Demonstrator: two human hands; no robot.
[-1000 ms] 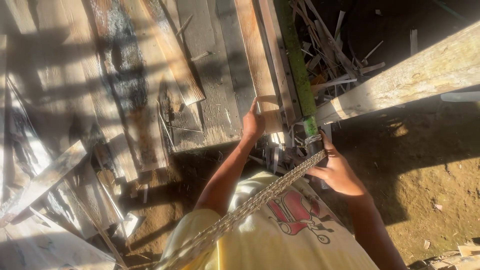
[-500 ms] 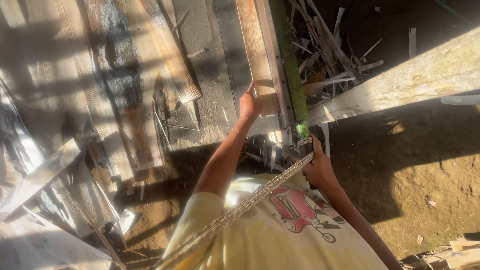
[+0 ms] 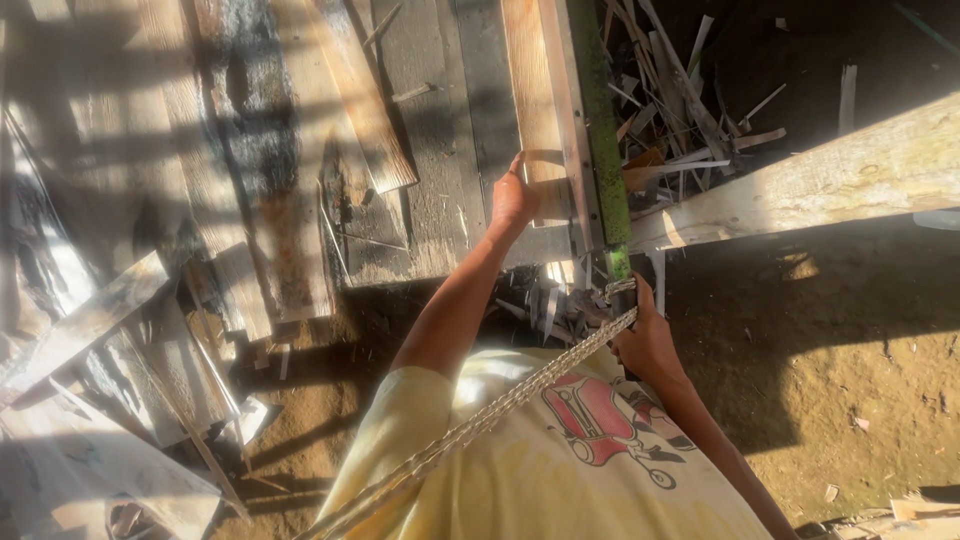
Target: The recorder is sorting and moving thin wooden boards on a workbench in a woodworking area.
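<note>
While left hand (image 3: 513,197) grips pale sunlit plank (image 3: 535,110), right hand (image 3: 645,340) clutches braided rope (image 3: 520,392), green-edged board (image 3: 600,120) alongside

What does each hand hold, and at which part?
The left hand grips the pale wooden plank at its near end. The right hand holds the twisted rope near the green post.

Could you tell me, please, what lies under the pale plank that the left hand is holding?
Under the pale plank, held by the left hand, weathered grey boards show. A green-edged beam runs beside it. What supports the plank's near end is hidden in shadow.
</note>
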